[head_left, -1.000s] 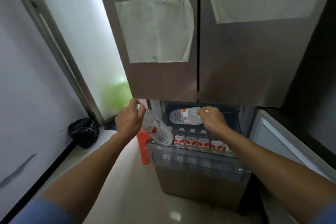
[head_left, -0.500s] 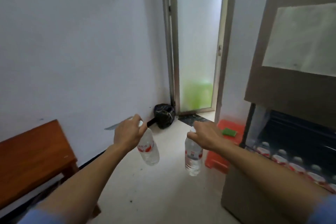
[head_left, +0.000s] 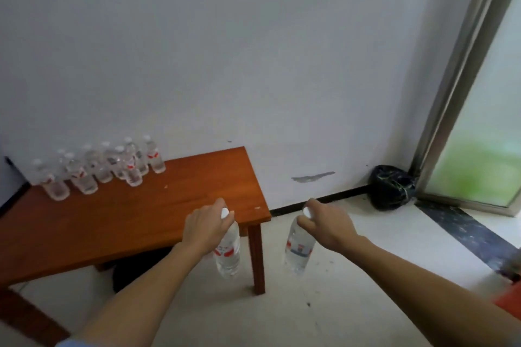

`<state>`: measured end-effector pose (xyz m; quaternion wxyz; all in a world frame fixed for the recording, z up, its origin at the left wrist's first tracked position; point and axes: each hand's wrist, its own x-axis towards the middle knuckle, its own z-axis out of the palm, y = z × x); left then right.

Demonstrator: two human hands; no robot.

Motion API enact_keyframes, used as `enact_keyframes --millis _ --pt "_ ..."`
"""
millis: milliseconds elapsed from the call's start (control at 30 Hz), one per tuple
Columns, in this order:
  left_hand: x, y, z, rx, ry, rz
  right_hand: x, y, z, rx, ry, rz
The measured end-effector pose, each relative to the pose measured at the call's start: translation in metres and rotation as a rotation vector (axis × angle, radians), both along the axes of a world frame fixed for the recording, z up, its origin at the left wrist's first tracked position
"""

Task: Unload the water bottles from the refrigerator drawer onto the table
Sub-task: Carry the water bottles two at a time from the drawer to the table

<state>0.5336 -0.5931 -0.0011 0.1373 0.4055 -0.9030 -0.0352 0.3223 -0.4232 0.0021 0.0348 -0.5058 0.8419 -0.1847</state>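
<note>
My left hand [head_left: 207,229] grips a clear water bottle [head_left: 227,253] by its white cap; the bottle hangs upright in front of the near right corner of the wooden table [head_left: 135,217]. A second water bottle [head_left: 298,249] hangs over the floor to the right of the table, held at the neck by my right hand [head_left: 328,224]. Both bottles carry red and white labels. At the table's far left corner, against the wall, stands a cluster of several water bottles [head_left: 101,167]. The refrigerator drawer is out of view.
A white wall runs behind the table. A black bag [head_left: 392,187] lies on the floor in the corner beside a glass door [head_left: 476,149]. A dark object sits under the table [head_left: 135,270]. Something orange-red shows at the right edge [head_left: 509,301].
The view has swung left from the refrigerator to the table. Both hands lifted a bottle out of the drawer and carried them leftward, now hanging beside the table's right end.
</note>
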Motion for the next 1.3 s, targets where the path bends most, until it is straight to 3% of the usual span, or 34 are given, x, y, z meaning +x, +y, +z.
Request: enact_keyframes --millis 400,700,1300 --pt "0.045 -0.210 -0.019 0.090 -0.075 0.319 0.005 -0.310 -0.033 0.000 -0.027 0.366" --pt "0.055 -0.354 -0.018 0.098 0.073 0.496 -0.001 -0.498 -0.026 -0.029 -0.061 0.455" --pt "0.059 -0.698 -0.082 0.226 -0.014 0.169 0.039 -0.832 -0.091 0.066 -0.136 0.259"
